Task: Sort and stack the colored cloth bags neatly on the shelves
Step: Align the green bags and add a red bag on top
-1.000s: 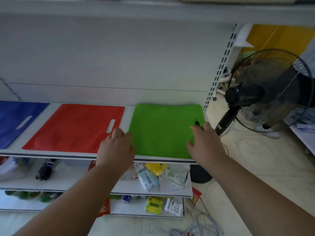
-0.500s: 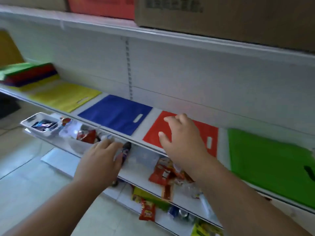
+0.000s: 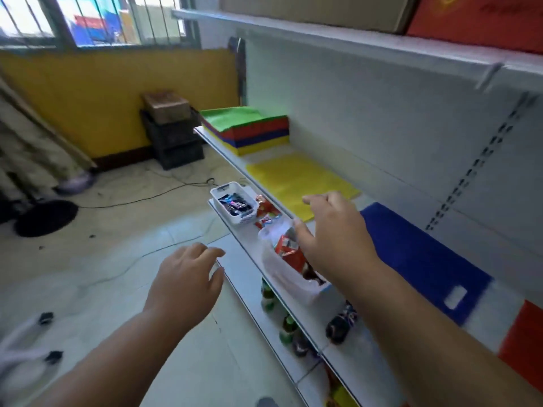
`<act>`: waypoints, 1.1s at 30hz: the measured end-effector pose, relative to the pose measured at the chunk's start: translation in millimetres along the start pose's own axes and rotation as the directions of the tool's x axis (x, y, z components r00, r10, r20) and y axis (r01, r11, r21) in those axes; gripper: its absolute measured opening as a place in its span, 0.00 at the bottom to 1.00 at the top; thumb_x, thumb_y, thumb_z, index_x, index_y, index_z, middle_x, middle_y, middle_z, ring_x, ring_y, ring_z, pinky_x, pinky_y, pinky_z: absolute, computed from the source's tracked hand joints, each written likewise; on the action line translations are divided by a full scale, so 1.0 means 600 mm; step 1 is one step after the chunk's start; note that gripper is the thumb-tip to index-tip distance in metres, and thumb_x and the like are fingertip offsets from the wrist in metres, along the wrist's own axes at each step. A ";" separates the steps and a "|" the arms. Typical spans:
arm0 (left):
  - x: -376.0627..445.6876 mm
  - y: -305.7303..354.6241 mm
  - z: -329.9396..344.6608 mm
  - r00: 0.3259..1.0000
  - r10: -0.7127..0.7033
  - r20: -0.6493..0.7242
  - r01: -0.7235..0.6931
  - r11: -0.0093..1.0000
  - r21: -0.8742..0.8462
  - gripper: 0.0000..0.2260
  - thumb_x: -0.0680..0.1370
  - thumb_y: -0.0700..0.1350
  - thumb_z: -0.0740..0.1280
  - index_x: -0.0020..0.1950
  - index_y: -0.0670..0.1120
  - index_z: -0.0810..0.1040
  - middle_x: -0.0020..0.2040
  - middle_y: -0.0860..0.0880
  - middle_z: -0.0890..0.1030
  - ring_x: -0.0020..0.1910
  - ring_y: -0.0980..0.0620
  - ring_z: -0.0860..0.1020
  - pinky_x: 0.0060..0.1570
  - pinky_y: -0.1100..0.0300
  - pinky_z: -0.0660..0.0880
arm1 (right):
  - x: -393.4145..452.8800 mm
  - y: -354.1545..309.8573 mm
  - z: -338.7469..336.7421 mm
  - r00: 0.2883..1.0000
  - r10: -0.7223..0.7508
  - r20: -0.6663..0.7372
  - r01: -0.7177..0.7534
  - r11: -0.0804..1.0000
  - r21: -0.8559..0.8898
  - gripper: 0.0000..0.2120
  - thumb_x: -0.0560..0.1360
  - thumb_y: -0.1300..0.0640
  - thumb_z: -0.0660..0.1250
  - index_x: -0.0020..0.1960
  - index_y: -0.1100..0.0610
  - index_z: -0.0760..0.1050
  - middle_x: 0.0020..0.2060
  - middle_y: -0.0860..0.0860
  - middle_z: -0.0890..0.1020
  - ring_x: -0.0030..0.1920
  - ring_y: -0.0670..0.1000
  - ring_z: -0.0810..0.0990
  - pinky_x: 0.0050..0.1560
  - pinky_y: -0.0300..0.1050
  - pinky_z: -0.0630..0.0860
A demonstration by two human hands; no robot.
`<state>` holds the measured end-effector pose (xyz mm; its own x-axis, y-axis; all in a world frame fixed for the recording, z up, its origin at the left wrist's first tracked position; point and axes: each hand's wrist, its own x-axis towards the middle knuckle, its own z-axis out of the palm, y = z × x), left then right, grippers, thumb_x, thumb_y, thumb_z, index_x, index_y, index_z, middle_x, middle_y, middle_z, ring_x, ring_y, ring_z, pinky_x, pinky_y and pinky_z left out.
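both hands empty, fingers loose & a bit spread: left hand hangs over the floor, right hand in the air above the lower shelf's snack bag. on the shelf: yellow bag flat just past the r. hand, blue bag nearer, red bag at frame edge. mixed bag stack, green on top, at far end.

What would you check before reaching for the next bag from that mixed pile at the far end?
1. Left hand free: ok, holds nothing.
2. Right hand free: ok, fingers relaxed.
3. Mixed stack within reach: not ok, at the shelf's far end.
4. Top bag's colour: ok, green.
5. Yellow bag lying flat: ok.
6. Blue bag lying flat: ok.
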<state>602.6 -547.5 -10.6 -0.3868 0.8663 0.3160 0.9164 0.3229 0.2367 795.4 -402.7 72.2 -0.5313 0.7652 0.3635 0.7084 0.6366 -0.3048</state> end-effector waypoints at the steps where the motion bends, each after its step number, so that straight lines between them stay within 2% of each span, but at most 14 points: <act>1: 0.020 -0.028 -0.003 1.000 -0.031 -0.002 0.031 0.999 0.008 0.15 0.74 0.52 0.60 0.55 0.51 0.81 0.46 0.52 0.80 0.45 0.46 0.79 0.46 0.52 0.76 | 0.039 -0.019 0.019 1.000 -0.024 0.010 0.024 1.000 0.012 0.17 0.76 0.49 0.65 0.60 0.58 0.76 0.51 0.56 0.75 0.52 0.59 0.74 0.51 0.55 0.74; 7: 0.136 -0.209 -0.019 0.992 -0.126 -0.009 0.127 0.988 0.085 0.20 0.74 0.56 0.56 0.56 0.50 0.81 0.48 0.52 0.80 0.45 0.46 0.79 0.45 0.51 0.76 | 0.255 -0.158 0.127 0.988 -0.151 0.022 0.150 0.987 0.052 0.18 0.76 0.47 0.65 0.61 0.55 0.75 0.53 0.55 0.75 0.53 0.59 0.74 0.52 0.54 0.73; 11: 0.234 -0.353 -0.007 0.986 -0.168 -0.008 0.168 0.983 0.078 0.20 0.75 0.57 0.56 0.58 0.51 0.80 0.52 0.53 0.80 0.48 0.46 0.79 0.48 0.50 0.75 | 0.371 -0.242 0.218 0.988 -0.148 0.036 0.147 0.989 0.025 0.19 0.76 0.46 0.64 0.63 0.53 0.74 0.54 0.54 0.76 0.54 0.56 0.74 0.52 0.51 0.70; 15: 0.368 -0.483 -0.009 0.991 -0.121 0.056 0.118 0.991 0.057 0.16 0.79 0.54 0.61 0.63 0.52 0.77 0.58 0.53 0.78 0.57 0.47 0.76 0.55 0.50 0.73 | 0.471 -0.305 0.290 0.998 -0.055 0.001 0.055 0.998 -0.024 0.19 0.76 0.45 0.64 0.64 0.53 0.74 0.55 0.54 0.75 0.54 0.56 0.74 0.53 0.52 0.73; 19: 0.490 -0.554 -0.020 0.994 0.022 0.110 -0.024 1.000 0.012 0.15 0.79 0.53 0.63 0.64 0.52 0.77 0.58 0.54 0.78 0.60 0.48 0.75 0.60 0.52 0.69 | 0.560 -0.337 0.317 0.996 0.090 -0.011 -0.091 0.995 -0.036 0.21 0.76 0.45 0.64 0.65 0.54 0.73 0.57 0.55 0.75 0.56 0.56 0.72 0.55 0.51 0.72; 22: 0.581 -0.582 -0.007 0.986 0.132 0.103 -0.130 0.991 -0.023 0.14 0.79 0.52 0.63 0.62 0.51 0.79 0.56 0.53 0.79 0.56 0.47 0.77 0.56 0.52 0.71 | 0.611 -0.333 0.335 0.984 0.177 -0.033 -0.179 0.982 -0.060 0.20 0.77 0.45 0.63 0.65 0.55 0.73 0.56 0.55 0.75 0.56 0.56 0.72 0.54 0.50 0.71; 27: 0.727 -0.595 0.071 0.982 0.176 0.073 -0.167 0.978 -0.123 0.10 0.76 0.46 0.69 0.56 0.49 0.82 0.49 0.51 0.82 0.49 0.45 0.80 0.47 0.52 0.73 | 0.704 -0.291 0.385 0.948 0.308 -0.076 -0.313 0.947 -0.069 0.21 0.77 0.45 0.63 0.66 0.55 0.73 0.57 0.55 0.74 0.56 0.56 0.74 0.55 0.52 0.74; 31: 0.829 -0.614 0.111 0.949 0.275 0.153 -0.256 0.957 -0.134 0.11 0.77 0.48 0.67 0.59 0.50 0.80 0.52 0.52 0.81 0.53 0.46 0.78 0.52 0.52 0.73 | 0.779 -0.254 0.417 0.905 0.411 -0.107 -0.421 0.901 -0.100 0.22 0.76 0.44 0.64 0.66 0.55 0.74 0.58 0.56 0.76 0.56 0.57 0.75 0.55 0.50 0.73; 33: 0.881 -0.629 0.122 0.939 0.311 0.148 -0.289 0.946 -0.149 0.11 0.77 0.48 0.68 0.58 0.50 0.81 0.51 0.52 0.81 0.52 0.45 0.79 0.51 0.52 0.73 | 0.807 -0.244 0.429 0.881 0.459 -0.117 -0.471 0.876 -0.108 0.22 0.75 0.44 0.66 0.64 0.56 0.75 0.56 0.57 0.77 0.55 0.59 0.76 0.54 0.51 0.75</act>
<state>59.6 -183.6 0.1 -0.0634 0.9701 0.2341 0.9632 -0.0020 0.2689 315.1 -100.8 66.2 -0.0880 0.9550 0.2833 0.9205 0.1867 -0.3432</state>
